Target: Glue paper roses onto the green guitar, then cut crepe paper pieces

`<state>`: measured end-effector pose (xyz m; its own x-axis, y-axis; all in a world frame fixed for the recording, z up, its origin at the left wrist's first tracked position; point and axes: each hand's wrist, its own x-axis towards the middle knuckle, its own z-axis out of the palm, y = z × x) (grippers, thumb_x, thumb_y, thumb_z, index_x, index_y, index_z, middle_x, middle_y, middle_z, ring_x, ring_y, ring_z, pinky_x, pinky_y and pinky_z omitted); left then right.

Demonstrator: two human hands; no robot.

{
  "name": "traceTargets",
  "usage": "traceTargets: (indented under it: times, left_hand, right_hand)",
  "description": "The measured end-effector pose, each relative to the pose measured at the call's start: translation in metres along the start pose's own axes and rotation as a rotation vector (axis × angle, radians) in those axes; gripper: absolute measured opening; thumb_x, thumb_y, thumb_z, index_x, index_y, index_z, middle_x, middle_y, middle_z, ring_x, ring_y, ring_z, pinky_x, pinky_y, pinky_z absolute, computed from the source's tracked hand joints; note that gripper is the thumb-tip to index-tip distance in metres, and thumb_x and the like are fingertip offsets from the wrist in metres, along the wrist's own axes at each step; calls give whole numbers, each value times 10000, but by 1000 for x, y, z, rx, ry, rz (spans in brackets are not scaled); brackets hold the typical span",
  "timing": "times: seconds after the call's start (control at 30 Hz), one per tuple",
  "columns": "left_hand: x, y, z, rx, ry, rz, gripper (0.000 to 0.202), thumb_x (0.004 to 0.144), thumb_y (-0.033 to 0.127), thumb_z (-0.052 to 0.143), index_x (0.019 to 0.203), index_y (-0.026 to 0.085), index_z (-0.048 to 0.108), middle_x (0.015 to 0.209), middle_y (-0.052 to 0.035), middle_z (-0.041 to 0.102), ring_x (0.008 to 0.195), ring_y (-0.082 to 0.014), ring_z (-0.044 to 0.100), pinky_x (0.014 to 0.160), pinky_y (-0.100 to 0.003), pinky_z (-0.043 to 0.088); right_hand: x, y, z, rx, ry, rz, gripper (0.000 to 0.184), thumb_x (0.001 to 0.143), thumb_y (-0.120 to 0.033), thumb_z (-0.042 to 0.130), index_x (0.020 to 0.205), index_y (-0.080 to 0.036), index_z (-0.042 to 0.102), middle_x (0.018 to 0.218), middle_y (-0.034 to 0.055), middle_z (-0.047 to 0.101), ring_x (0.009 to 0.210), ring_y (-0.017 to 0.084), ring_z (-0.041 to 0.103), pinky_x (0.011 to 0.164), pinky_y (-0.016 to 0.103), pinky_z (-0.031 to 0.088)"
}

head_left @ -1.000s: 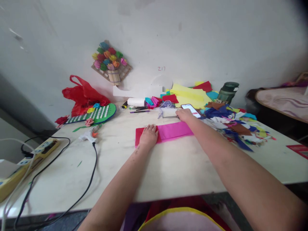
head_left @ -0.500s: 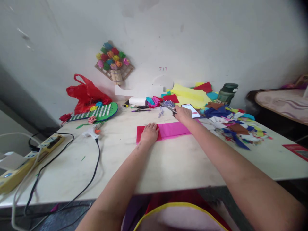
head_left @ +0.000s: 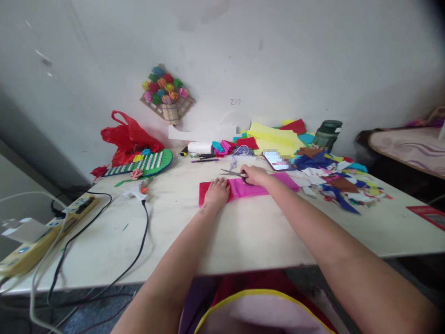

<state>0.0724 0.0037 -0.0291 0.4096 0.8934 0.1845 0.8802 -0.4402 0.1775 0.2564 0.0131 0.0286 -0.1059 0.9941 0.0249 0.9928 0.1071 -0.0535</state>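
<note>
My left hand (head_left: 218, 191) lies flat with fingers stretched out, pressing on a red piece of paper (head_left: 203, 189). The red piece rests on the left end of a long folded strip of pink crepe paper (head_left: 285, 182). Above the strip's middle, my right hand (head_left: 256, 175) is closed round the dark handles of a pair of scissors (head_left: 231, 173). The scissors' blades point left, slightly parted, just beyond the strip's far edge. Behind my right hand lies a phone (head_left: 274, 160) with its screen lit.
Paper scraps (head_left: 342, 184) are heaped to the right, near a green bottle (head_left: 327, 134). A glue gun (head_left: 139, 191) and its cord lie at the left, beside a power strip (head_left: 74, 213). Yellow paper sheets (head_left: 278, 139), pens (head_left: 205, 160) and a red bag (head_left: 128, 139) are along the wall.
My right hand has drawn the scissors back from beside the phone, leftward and nearer to me, over the pink strip. My left hand stays on the red paper.
</note>
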Motion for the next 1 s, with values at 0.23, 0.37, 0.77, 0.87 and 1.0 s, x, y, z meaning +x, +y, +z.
traceTargets:
  times: [0.23, 0.37, 0.77, 0.87, 1.0]
  left_hand:
    - [0, 0, -1, -7, -6, -4, 497, 923, 368, 228, 1318, 129, 415, 1420, -88, 355, 1326, -234, 255, 1080, -378, 197]
    - [0, 1, -2, 3, -12, -1, 506, 922, 364, 228, 1322, 110, 407, 1419, -93, 354, 1328, -242, 249, 1086, -383, 189]
    - [1, -1, -3, -3, 18, -27, 511, 917, 373, 238, 1319, 107, 409, 1407, -97, 374, 1317, -238, 276, 1082, -374, 203]
    - [5, -7, -3, 2, 33, -61, 514, 913, 360, 250, 1338, 104, 385, 1412, -98, 366, 1316, -245, 275, 1079, -377, 212]
    - [17, -19, -3, 11, 26, -97, 516, 912, 363, 245, 1338, 108, 387, 1417, -95, 358, 1317, -253, 270, 1080, -385, 212]
  right_hand:
    - [5, 3, -4, 48, -56, -6, 426, 719, -355, 588, 1116, -254, 473, 1002, 54, 645, 806, 210, 607, 571, 248, 368]
    - [8, 5, -8, 57, -109, -17, 454, 682, -356, 626, 1105, -253, 496, 979, 51, 650, 731, 188, 602, 544, 237, 363]
    - [16, 6, -5, 120, 160, -111, 339, 763, -259, 512, 1102, -264, 520, 917, 29, 667, 787, 195, 600, 581, 236, 365]
    - [17, -3, -8, 88, 240, -111, 340, 784, -259, 488, 1123, -275, 512, 941, 27, 668, 817, 207, 604, 619, 255, 386]
    - [28, -15, -11, 33, 259, -128, 366, 792, -225, 490, 1154, -280, 502, 1009, 34, 658, 841, 213, 608, 661, 275, 407]
